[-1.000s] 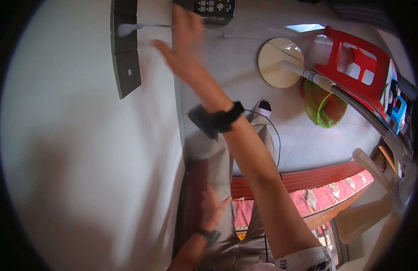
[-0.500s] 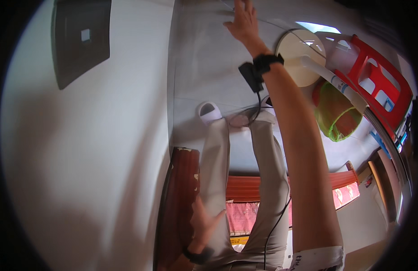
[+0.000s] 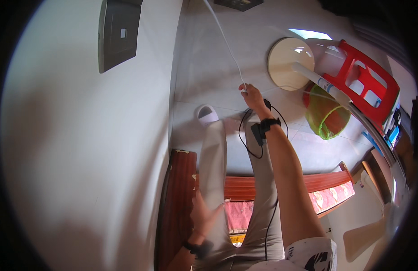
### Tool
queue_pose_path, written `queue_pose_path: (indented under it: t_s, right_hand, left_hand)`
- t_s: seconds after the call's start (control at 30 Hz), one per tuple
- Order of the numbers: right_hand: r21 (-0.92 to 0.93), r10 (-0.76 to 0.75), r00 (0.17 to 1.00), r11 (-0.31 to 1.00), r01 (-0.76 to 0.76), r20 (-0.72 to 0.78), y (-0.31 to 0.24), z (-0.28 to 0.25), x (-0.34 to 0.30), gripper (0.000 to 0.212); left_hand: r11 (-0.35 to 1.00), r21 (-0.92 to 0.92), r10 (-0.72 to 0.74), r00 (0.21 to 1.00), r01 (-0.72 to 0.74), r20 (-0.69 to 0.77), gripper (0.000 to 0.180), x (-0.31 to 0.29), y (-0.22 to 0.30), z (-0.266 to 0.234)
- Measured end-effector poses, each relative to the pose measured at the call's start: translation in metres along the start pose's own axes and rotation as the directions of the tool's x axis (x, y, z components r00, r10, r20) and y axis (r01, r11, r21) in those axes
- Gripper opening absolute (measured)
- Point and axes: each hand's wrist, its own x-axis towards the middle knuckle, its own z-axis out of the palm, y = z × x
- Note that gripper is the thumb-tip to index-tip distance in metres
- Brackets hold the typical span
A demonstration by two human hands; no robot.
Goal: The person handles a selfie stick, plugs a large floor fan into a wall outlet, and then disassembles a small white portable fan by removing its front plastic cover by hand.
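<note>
My right hand (image 3: 254, 98) is stretched out over the floor, with its fingers closed on a thin white cable (image 3: 228, 44). From the fingers the cable runs to the far edge, and a fainter length trails right past the round lid-like disc. A black strap with a small box (image 3: 264, 129) sits on my right wrist, a black lead looping from it. Against my left leg (image 3: 212, 167) rests my left hand (image 3: 203, 216), open with the thumb held apart, beside a reddish-brown wooden armrest (image 3: 179, 194). Part of its fingers is hidden between leg and wood.
A cream round disc (image 3: 288, 61), a bin with a green bag (image 3: 326, 115) and a red plastic stool (image 3: 367, 83) stand on the right. The white wall (image 3: 96, 149) at left bears a dark panel (image 3: 120, 38). A dark object (image 3: 239, 3) lies at the far edge.
My right hand has come back from the far edge toward my knees, drawing the white cable with it. The view has shifted slightly; my left hand stays at my leg.
</note>
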Motion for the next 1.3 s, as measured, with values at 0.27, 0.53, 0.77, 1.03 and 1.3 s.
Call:
queue_pose_path:
  t_s: [0.27,0.53,0.77,1.03,1.3]
  right_hand:
    - [0.842,0.345,0.938,0.515,-0.164,-0.029,-0.045,-0.054,-0.092,0.034]
    - [0.948,0.137,0.980,-0.302,-0.097,0.144,-0.055,-0.085,-0.144,0.047]
    - [0.917,0.079,0.991,-0.393,-0.065,0.104,-0.068,-0.099,-0.149,0.036]
    - [0.972,0.024,0.998,-0.232,-0.046,0.053,-0.070,-0.112,-0.151,0.030]
    - [0.868,-0.177,0.982,-0.475,-0.146,0.068,-0.077,-0.124,-0.153,0.039]
  left_hand:
    - [0.989,0.148,0.011,1.000,-0.014,0.020,0.089,-0.004,0.004,0.000]
    - [0.963,0.264,0.067,0.997,-0.054,-0.039,0.086,-0.006,0.000,0.013]
    - [0.954,0.290,0.089,0.995,-0.073,-0.041,0.092,-0.007,-0.006,0.017]
    - [0.951,0.293,0.118,0.992,-0.098,-0.051,0.091,-0.006,-0.011,0.028]
    - [0.948,0.318,0.042,0.997,-0.020,-0.063,0.084,-0.008,0.002,0.024]
